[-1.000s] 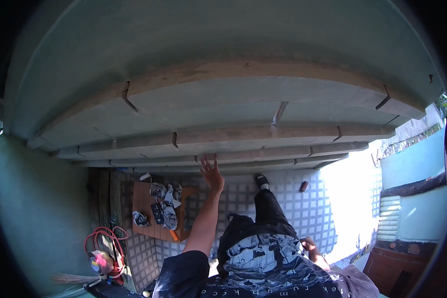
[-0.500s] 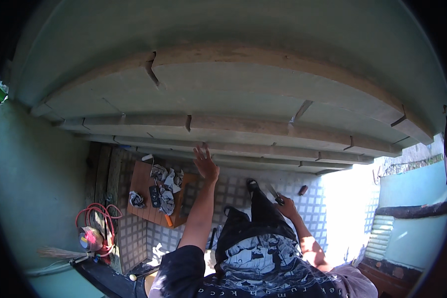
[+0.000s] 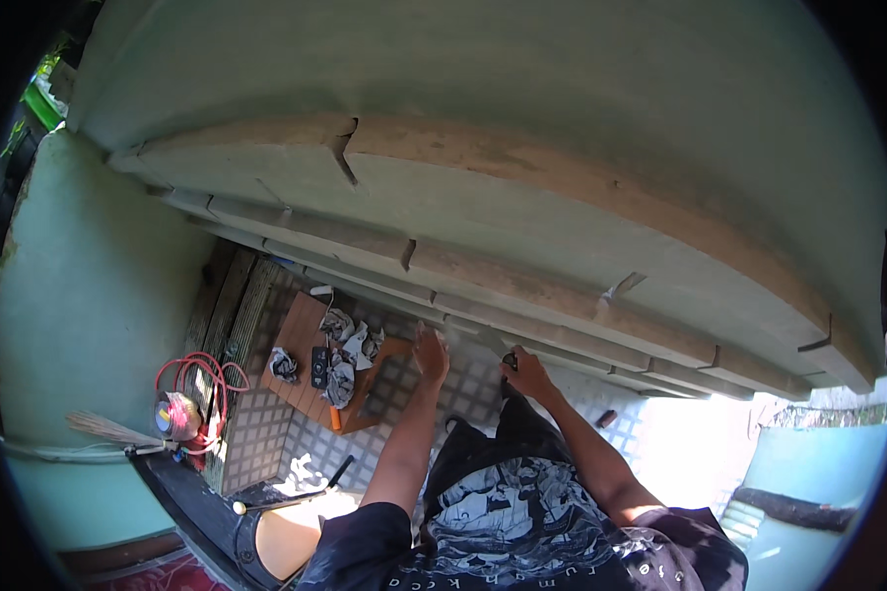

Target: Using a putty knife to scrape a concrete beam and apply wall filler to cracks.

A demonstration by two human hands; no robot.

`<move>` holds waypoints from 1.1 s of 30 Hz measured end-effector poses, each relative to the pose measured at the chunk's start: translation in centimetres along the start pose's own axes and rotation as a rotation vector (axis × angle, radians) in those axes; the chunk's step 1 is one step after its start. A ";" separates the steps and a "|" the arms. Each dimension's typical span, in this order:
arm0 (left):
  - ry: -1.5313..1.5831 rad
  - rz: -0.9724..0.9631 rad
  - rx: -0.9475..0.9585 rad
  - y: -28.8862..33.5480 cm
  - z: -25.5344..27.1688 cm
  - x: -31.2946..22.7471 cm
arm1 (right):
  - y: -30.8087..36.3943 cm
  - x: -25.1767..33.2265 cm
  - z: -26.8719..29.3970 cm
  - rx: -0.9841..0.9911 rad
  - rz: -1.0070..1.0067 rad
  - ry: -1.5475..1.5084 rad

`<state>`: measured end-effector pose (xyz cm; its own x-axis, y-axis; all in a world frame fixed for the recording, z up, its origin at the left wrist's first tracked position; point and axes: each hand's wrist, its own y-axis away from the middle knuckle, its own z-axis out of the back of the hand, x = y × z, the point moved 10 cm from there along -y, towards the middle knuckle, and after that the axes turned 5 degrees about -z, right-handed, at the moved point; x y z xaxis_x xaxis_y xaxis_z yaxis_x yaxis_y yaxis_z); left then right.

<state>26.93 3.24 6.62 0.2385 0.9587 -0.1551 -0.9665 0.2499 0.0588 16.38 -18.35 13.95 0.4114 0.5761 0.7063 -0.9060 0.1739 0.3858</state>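
My left hand point(image 3: 431, 357) is raised beside the lowest ledges of the pale green wall point(image 3: 542, 222), fingers stretched out and slightly blurred, holding nothing. Whether it touches the wall I cannot tell. In my right hand point(image 3: 530, 374) is a putty knife point(image 3: 510, 361), gripped by its dark handle. Its flat grey blade points up and left toward the wall ledges, in the space between my two hands. The ledges run across the wall in long bands with several dark notches and cracks.
Left of my left arm stands a low wooden table point(image 3: 294, 338) with crumpled newspaper point(image 3: 340, 382), a dark oblong object point(image 3: 319, 366) and an orange handle point(image 3: 335, 419). A red hose point(image 3: 203, 359) and a broom point(image 3: 99, 428) lie farther left. A small reddish-brown block point(image 3: 606, 419) rests on the tiled floor.
My right hand has come up and left with the putty knife, nearer the wall and my left hand. My left hand's fingers have drawn closer together. The view has tilted.
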 end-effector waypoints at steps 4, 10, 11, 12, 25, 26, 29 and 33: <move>0.149 0.131 -0.049 0.7 2.0 -1.4 | -4.8 1.0 0.3 -0.088 0.182 0.119; 0.534 0.324 -0.027 3.1 -1.0 -0.9 | -7.9 3.5 -0.8 0.122 -0.021 0.073; 0.565 0.283 -0.076 3.1 -0.8 -1.5 | -8.2 3.6 -0.4 0.056 0.009 0.173; 0.594 0.237 -0.124 3.1 -0.5 -2.1 | -8.5 3.2 -0.3 0.053 0.002 0.171; 0.820 0.006 -0.068 3.2 -1.6 -3.3 | -7.4 1.7 -4.6 0.298 -0.470 -0.448; 1.083 0.080 -0.016 3.6 -3.2 -3.3 | -7.3 1.7 -5.0 0.313 -0.505 -0.490; 1.598 0.414 0.293 5.8 -4.7 -6.2 | -7.2 0.5 -6.1 0.318 -0.571 -0.599; 1.701 0.619 0.524 7.4 -3.6 -8.5 | -7.8 -0.2 -6.5 0.279 -0.517 -0.486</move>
<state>17.44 -3.58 4.81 -0.7389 -0.1387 -0.6594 -0.6666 0.2930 0.6854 22.72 -14.63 6.98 0.8324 0.0481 0.5521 -0.5541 0.0804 0.8285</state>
